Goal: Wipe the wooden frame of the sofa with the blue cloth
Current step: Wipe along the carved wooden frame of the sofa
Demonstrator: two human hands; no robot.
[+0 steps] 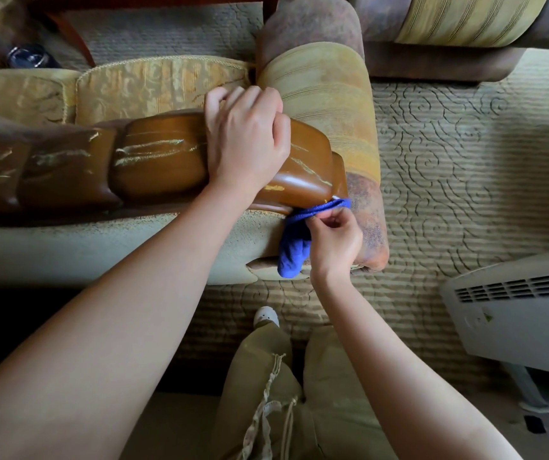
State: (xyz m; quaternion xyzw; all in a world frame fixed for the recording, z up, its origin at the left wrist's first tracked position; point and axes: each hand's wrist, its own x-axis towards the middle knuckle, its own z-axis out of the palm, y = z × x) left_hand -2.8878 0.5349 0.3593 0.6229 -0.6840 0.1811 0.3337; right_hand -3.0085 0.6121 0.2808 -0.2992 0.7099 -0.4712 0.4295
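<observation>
The sofa's glossy brown wooden frame (pixel 163 157) runs along the top of its backrest, seen from above. My left hand (pixel 246 141) lies over the frame near its right end, fingers curled over the far edge. My right hand (pixel 332 240) pinches the blue cloth (pixel 294 244) and presses its upper part against the underside of the frame's right corner. The rest of the cloth hangs down the sofa's pale back panel (pixel 100 247).
The striped yellow sofa arm (pixel 329 94) sits right of the frame. A second sofa (pixel 458 24) stands at the top right. A white heater (pixel 518 313) stands on the patterned carpet (pixel 449 154) at right. My legs and a shoe (pixel 266 317) are below.
</observation>
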